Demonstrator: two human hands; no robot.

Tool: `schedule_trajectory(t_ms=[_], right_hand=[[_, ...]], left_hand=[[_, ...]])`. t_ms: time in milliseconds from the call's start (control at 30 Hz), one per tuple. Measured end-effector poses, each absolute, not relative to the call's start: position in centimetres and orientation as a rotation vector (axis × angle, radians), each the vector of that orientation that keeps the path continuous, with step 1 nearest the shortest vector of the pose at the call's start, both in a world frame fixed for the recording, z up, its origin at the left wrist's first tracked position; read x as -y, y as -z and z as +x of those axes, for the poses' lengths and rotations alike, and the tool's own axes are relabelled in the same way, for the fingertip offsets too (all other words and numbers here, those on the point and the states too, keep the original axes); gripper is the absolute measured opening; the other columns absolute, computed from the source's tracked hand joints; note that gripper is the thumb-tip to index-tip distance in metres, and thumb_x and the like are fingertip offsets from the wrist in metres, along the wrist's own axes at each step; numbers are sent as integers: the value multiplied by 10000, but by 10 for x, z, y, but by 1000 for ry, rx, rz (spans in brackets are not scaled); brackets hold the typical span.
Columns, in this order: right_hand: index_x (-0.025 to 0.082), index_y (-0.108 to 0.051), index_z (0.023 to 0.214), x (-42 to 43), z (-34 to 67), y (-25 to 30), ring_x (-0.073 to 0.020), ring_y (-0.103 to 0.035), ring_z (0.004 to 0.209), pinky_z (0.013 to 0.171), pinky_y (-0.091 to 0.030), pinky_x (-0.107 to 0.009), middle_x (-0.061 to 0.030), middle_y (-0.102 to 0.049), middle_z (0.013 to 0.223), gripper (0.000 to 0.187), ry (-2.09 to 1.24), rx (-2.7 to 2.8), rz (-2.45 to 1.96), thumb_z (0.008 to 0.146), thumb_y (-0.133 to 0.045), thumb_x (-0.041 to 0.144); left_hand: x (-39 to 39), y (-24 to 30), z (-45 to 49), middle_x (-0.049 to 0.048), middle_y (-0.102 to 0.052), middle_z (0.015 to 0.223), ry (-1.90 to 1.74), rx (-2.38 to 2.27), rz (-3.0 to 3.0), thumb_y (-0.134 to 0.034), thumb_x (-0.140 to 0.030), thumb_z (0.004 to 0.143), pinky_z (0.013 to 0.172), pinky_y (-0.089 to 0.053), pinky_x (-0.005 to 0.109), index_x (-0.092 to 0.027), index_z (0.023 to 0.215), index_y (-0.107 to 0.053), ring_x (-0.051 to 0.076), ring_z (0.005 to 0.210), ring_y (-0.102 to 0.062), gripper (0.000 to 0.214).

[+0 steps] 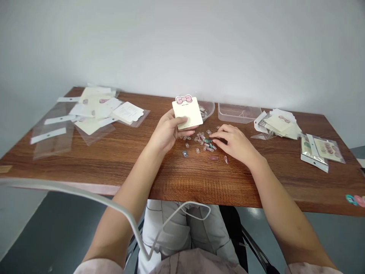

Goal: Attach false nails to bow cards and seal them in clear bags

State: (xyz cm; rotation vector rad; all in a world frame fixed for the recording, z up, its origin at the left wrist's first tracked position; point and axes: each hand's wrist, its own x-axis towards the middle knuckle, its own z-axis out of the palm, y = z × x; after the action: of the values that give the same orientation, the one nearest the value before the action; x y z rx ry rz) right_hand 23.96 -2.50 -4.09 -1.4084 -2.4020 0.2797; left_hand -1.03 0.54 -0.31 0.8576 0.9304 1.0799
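Note:
My left hand [168, 131] is closed on a cream display card [188, 113] with a pink bow printed at its top, its thumb lying across the front. Just right of it, my right hand [232, 141] hovers at the edge of a loose pile of small glossy pieces [202, 138], clear, pink and teal. Its thumb and forefinger are apart, close to a teal piece [207, 140]; no piece shows between them. A blue-grey piece [185, 153] and a dark pink piece [213, 158] lie nearer the front edge.
Behind the card stands a clear round bowl [210, 109] with more pieces, beside a clear rectangular tray [239, 114]. Cards and clear bags [97, 108] spread on the left; another card stack [281, 123] and filled packets [322, 150] lie right. A white cable [125, 213] crosses in front.

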Motion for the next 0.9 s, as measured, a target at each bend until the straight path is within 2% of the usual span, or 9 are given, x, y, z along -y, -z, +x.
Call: schedule_trajectory(t_ms=[167, 433, 567, 700, 900], right_hand=[[241, -744, 1296, 26, 235, 46, -270, -623, 1006, 936, -529, -479, -93, -663, 1054, 330, -251, 2463, -1386, 1013, -580, 204], [216, -757, 1072, 23, 234, 47, -253, -651, 982, 890, -522, -435, -78, -692, 1033, 166, -310, 2412, -1371, 987, -616, 195], [221, -710, 949, 24, 234, 44, -222, -659, 883, 804, -514, -384, -44, -709, 917, 144, -322, 2362, -1345, 976, -583, 158], [229, -700, 926, 29, 233, 39, -216, -687, 870, 760, -515, -364, -41, -745, 927, 153, -301, 2264, -1312, 991, -565, 198], [202, -697, 903, 41, 214, 40, -206, -673, 864, 818, -529, -382, -59, -740, 920, 178, -268, 2375, -1011, 1004, -555, 169]], left_hand=[[-5, 5, -10, 178, -735, 1269, -1066, -926, 860, -708, -117, 768, 600, -662, 237, -108, 1303, -588, 229, 846, -796, 548], [-6, 6, -10, 158, -755, 1210, -1055, -903, 854, -708, -149, 758, 588, -665, 251, -119, 1277, -600, 234, 827, -798, 531], [-6, 6, -10, 164, -754, 1223, -1053, -916, 851, -707, -148, 754, 589, -663, 251, -121, 1283, -600, 233, 832, -797, 540], [-5, 4, -10, 168, -751, 1222, -1052, -920, 851, -702, -140, 757, 587, -660, 245, -110, 1304, -592, 223, 824, -794, 559], [-5, 6, -10, 154, -754, 1211, -1059, -903, 858, -706, -152, 752, 594, -663, 248, -123, 1277, -606, 236, 852, -799, 535]])
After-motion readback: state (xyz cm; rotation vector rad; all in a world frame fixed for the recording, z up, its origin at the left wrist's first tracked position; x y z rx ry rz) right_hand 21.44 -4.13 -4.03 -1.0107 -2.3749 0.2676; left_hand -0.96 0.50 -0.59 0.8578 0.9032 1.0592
